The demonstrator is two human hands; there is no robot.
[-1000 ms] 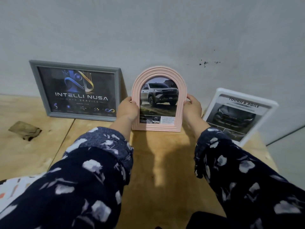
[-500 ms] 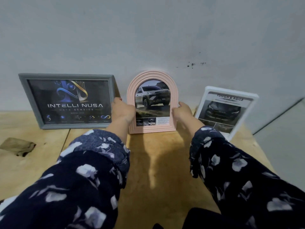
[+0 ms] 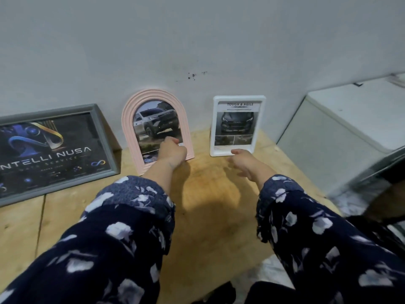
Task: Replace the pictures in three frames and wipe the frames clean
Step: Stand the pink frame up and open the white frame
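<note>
While all three frames stand leaning against the wall [image 3: 197, 40] at the back of the wooden table [image 3: 208, 194], we judge the task to be near its end. At left is the grey frame [image 3: 103, 137], holding a dark poster lettered "INTELLI NUSA". At centre is the pink arched frame [image 3: 128, 128], holding a picture of a pickup truck. At right, well apart from the pink one, is the white frame [image 3: 237, 98], holding a sheet headed "TOUGH & AGILE" above a dark car. Each frame thus shows a picture seated behind its front, so the replacing appears done in all three, though we cannot tell from this view whether these are the new pictures.

Our left hand [image 3: 172, 151] lies in front of the lower part of the pink frame, its fingers curled loosely toward the glazing. Whether they touch it or pinch anything we cannot tell. Our right hand [image 3: 247, 162] reaches toward the bottom edge of the white frame, fingers extended and relaxed, the foremost fingertip just at the rim. It holds nothing.

No cloth is in either hand or elsewhere in view. Whether the frames have been wiped cannot be read from their surfaces. If wiping remains, a cloth must first be fetched.
</note>
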